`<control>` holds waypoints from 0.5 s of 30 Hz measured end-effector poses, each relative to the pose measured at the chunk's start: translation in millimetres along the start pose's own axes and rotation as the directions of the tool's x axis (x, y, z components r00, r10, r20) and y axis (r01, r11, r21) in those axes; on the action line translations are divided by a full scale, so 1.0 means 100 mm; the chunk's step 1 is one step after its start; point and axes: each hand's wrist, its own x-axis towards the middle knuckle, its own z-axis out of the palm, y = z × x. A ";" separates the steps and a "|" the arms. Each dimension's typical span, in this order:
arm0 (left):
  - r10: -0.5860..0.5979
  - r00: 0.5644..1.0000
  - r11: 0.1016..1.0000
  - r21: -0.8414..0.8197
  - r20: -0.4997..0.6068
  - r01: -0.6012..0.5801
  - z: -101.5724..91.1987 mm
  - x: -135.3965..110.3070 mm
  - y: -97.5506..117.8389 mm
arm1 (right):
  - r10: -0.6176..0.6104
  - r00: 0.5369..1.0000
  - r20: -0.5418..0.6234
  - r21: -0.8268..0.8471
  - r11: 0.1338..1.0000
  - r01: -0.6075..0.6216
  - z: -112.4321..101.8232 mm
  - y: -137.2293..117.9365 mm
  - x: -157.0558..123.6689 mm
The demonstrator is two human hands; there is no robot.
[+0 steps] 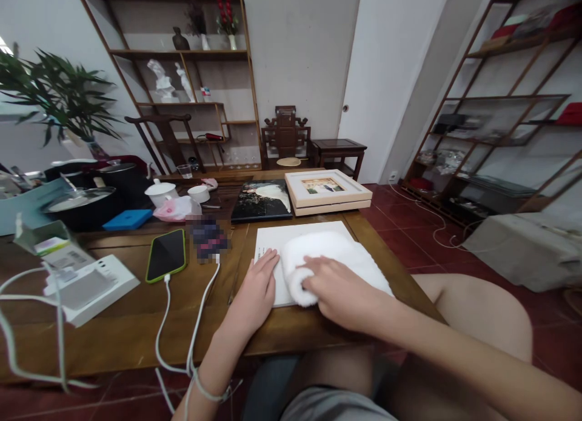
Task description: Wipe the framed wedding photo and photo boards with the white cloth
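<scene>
A fluffy white towel (336, 257), partly rolled, lies over a flat white board or box (273, 236) at the table's front edge. My right hand (336, 288) holds the near end of the roll, its index finger lying over the top and other fingers at the spiral opening. Toward the right, the towel's unrolled part spreads past the board. My left hand (257, 288) rests flat on the board's left side, fingers stretched out, just beside the roll. Small dark print on the board shows by my left fingertips.
Left on the wooden table (122, 342) lie a green-cased phone (167, 255), white cables (197, 324), a white box (100, 288) and a blue box (127, 219). Behind the board are a framed picture (325, 188) and a dark photo panel (261, 200). Pots (82, 206) stand far left.
</scene>
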 end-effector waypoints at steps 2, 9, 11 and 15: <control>0.006 1.000 1.000 -0.003 0.001 -0.006 0.00 0.00 0.00 | 0.071 0.997 0.005 -0.055 0.996 -0.071 0.01 0.16 0.22; -0.004 1.000 1.000 0.000 0.006 0.004 -0.01 0.00 0.01 | 0.131 0.991 0.003 -0.111 0.985 -0.130 0.04 0.37 0.63; -0.006 1.000 1.000 -0.003 0.010 0.006 -0.01 0.00 0.01 | 0.107 0.994 0.017 -0.115 0.988 -0.105 0.04 0.27 0.57; 0.005 1.000 1.000 -0.007 0.014 -0.005 -0.01 0.00 0.00 | -0.013 0.999 0.039 -0.064 0.998 0.015 0.05 -0.05 0.24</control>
